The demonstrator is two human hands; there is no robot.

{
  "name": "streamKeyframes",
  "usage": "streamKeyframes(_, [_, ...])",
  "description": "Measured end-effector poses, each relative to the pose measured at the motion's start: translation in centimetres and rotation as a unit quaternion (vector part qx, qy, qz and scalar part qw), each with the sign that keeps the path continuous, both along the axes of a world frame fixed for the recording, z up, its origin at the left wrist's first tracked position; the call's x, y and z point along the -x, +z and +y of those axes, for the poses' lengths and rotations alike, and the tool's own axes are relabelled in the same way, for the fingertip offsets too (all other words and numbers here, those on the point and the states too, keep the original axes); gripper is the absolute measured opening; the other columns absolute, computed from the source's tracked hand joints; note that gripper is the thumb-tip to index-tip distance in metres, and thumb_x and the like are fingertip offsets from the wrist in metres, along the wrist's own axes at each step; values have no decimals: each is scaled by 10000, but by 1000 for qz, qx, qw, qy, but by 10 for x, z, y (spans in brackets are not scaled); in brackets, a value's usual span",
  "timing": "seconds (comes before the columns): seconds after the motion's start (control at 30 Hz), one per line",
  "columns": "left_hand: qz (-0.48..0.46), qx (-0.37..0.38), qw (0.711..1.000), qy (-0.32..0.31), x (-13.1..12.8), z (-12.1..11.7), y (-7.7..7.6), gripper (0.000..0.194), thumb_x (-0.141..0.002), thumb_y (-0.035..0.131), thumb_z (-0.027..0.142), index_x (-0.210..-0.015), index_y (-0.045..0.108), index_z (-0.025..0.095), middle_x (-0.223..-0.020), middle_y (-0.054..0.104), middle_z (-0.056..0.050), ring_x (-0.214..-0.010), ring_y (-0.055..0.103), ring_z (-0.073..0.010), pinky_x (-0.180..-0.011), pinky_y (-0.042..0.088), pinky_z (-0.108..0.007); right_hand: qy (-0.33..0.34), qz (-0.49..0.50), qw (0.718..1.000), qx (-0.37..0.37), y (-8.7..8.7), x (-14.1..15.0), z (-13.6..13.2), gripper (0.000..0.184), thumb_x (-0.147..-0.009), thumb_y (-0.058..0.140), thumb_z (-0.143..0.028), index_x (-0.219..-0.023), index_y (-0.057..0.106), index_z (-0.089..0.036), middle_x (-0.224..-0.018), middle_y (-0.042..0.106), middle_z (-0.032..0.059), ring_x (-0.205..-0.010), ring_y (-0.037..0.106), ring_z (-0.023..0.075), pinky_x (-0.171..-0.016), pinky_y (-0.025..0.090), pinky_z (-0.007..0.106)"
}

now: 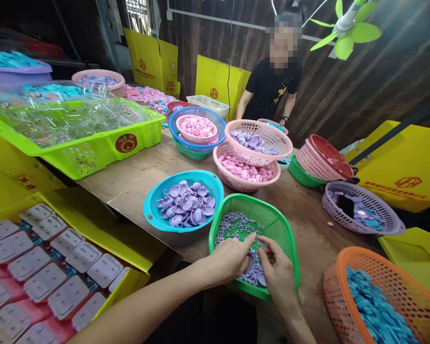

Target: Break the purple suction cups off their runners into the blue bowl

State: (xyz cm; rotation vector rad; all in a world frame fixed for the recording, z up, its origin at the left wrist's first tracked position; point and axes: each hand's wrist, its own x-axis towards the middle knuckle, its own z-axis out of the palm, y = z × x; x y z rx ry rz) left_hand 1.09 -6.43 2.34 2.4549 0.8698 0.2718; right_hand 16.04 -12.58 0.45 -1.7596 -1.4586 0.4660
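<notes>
Both my hands rest inside a green basket point(283, 224) at the table's near edge, filled with several small lilac plastic pieces point(232, 224). My left hand point(229, 260) has its fingers curled, with a lilac round piece showing under the palm. My right hand point(277, 267) pinches its fingertips together over the pieces, close to my left fingertips. What the right fingers hold is too small to name. A turquoise bowl point(154, 210) of lilac round caps point(186, 203) stands just left of the basket.
An orange basket point(365, 260) of blue pieces sits at near right. Pink baskets point(243, 179) of pink and lilac parts stand mid-table, a lime crate point(93, 148) of clear bags at left. Packaged cards point(39, 267) lie in a yellow box. A person in black point(272, 86) stands opposite.
</notes>
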Motion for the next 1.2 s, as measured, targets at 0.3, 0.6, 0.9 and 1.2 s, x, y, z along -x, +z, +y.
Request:
streamKeyframes(0.3, [-3,-7,1000,-19,2,-3,6,562,-793,404,227,-1335,256,213,-728,629,-53,-639,589,-198,-597,435,-267,-6,25,999,21,-1,2,1,321,-804,445,-247,-1117,488,-182,-647,532,-28,-559,528,120,-549,425,212])
streamKeyframes(0.6, [-63,41,996,-46,3,-4,6,336,-793,418,206,-1093,562,249,-789,658,-44,-718,611,-180,-641,420,-232,-9,40,999,17,-4,-1,1,270,-795,447,-221,-1049,531,-189,-691,572,-6,-587,547,132,-576,443,230])
streamKeyframes(0.9, [-114,122,985,36,-2,6,-5,436,-754,415,178,-1170,541,209,-839,672,-37,-740,597,-153,-671,429,-224,14,192,981,37,-8,1,1,212,-788,523,-375,-877,518,-183,-742,586,20,-605,597,146,-527,496,230])
streamKeyframes(1.2, [-137,255,952,93,11,20,-4,433,-744,414,237,-1144,553,148,-512,511,41,-411,467,-80,-398,331,-164,111,37,990,75,-14,-23,5,293,-806,411,-195,-1042,584,-206,-853,611,35,-746,587,156,-656,476,256])
